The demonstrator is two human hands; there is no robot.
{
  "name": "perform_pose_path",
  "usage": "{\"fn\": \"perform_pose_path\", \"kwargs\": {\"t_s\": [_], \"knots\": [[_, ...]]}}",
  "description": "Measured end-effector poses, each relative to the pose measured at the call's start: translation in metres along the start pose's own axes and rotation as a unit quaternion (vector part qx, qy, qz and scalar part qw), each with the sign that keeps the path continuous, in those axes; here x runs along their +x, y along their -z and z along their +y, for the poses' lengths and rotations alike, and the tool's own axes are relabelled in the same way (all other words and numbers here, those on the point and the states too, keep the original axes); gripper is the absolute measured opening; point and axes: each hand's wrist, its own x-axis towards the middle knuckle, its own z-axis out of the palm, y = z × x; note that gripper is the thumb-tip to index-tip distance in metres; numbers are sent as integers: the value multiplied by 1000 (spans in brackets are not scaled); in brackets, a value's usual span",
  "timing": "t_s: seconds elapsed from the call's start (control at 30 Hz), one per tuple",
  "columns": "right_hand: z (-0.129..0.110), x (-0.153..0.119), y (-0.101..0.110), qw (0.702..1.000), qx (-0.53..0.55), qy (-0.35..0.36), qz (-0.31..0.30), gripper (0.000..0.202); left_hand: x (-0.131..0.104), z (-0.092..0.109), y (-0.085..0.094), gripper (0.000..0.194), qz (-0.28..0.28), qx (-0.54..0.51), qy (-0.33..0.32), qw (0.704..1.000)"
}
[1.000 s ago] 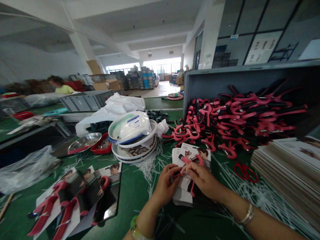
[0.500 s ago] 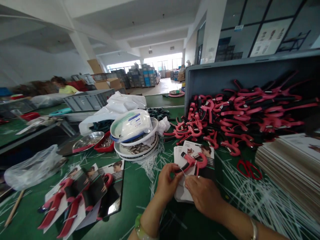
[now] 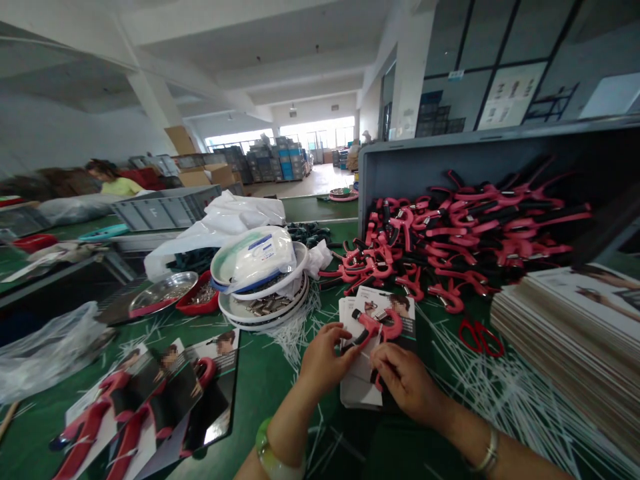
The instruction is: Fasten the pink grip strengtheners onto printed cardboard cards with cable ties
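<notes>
Now, left hand (image 3: 321, 362) more open.

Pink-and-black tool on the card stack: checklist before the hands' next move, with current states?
1. Pink-and-black tool lies on the card stack: ok.
2. Left hand at the tool's handle: ok.
3. Right hand pinches the white tie: ok.
4. Tie tight: cannot tell, fingers cover part of it.
5. Stack edges squared: not ok, top card sits askew.
6. Red scissors apart from the hands: ok, right of the stack.
</notes>
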Motion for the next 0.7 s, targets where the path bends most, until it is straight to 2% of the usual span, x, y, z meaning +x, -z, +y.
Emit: {"fn": "perform_pose_path", "kwargs": {"t_s": [0.1,0.2,0.27,0.3,0.33,0.37,0.4,0.43,0.47,0.5,0.57,0.67,0.7], "knots": [[-5,0,-1,1000,-2,9,5,26,0,2,4,23,-9,29,4,1000],[-9,1,8,994,-24,58,-84,25,-3,0,3,22,-6,46,-8,999],[-2,-1,27,990,-35,58,-124,26,-6,-2,-1,18,6,53,-42,998],[7,-3,41,990,-52,32,-127,27,-9,-4,-4,16,18,59,-70,996],[19,-5,57,992,-104,-44,-53,30,-11,-5,-7,14,34,66,-100,992],[33,-8,74,973,-182,-140,7,30,-14,-6,-10,15,51,74,-128,988],[50,-11,91,934,-269,-235,25,28,-17,-6,-12,16,65,82,-151,983],[67,-14,105,886,-332,-324,12,25,-19,-5,-13,17,73,88,-168,979],[83,-17,118,848,-352,-396,-30,23,-21,-4,-13,18,75,92,-179,977],[97,-19,127,834,-351,-423,-39,21,-22,-1,-13,18,75,95,-185,975],[117,-19,137,829,-341,-442,-41,17,-22,7,-12,19,75,103,-184,975],[128,-16,140,847,-296,-441,-15,2,-14,24,-13,19,80,144,-152,975],[129,-16,140,855,-276,-440,-5,7,-11,30,-14,18,75,165,-136,974]]}}
